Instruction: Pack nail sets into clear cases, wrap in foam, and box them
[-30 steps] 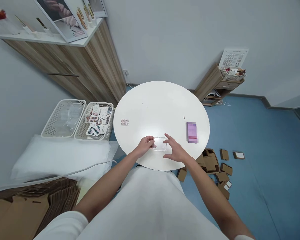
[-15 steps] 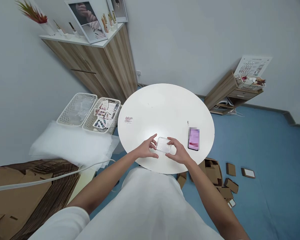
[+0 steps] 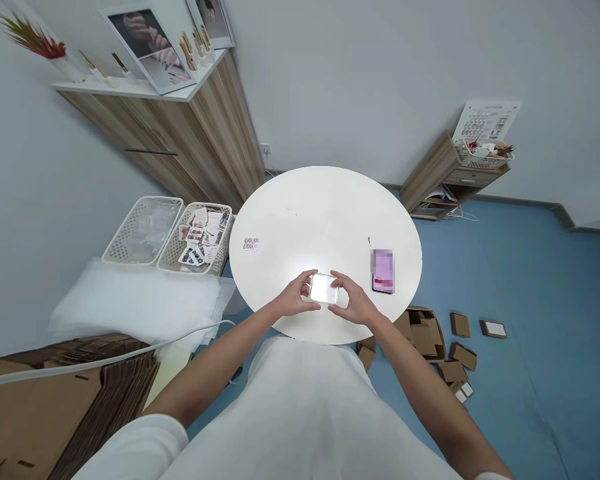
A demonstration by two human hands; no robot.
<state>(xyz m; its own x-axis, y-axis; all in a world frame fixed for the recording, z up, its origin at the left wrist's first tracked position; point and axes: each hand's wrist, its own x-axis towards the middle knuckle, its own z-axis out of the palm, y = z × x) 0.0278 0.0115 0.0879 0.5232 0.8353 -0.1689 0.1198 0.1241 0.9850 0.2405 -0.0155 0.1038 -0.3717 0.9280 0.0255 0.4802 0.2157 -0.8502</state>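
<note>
Fingertips of left hand point(image 3: 295, 301) and right hand point(image 3: 356, 305) pinch the small clear rectangular plastic box point(image 3: 323, 289) by its ends (seemingly light, stiff, slick, easily cracked).

Round white table point(image 3: 325, 207): phone point(image 3: 383, 271) with lit pink screen at right, small nail-tip card point(image 3: 251, 244) at left, well apart. 2 white baskets beside the table's left edge: the near one point(image 3: 223, 248) holds printed cards, the far one point(image 3: 121, 230) clear pieces. Wooden cabinet point(image 3: 205, 140) behind. Small cardboard boxes point(image 3: 433, 337) lie scattered on blue floor at right.
</note>
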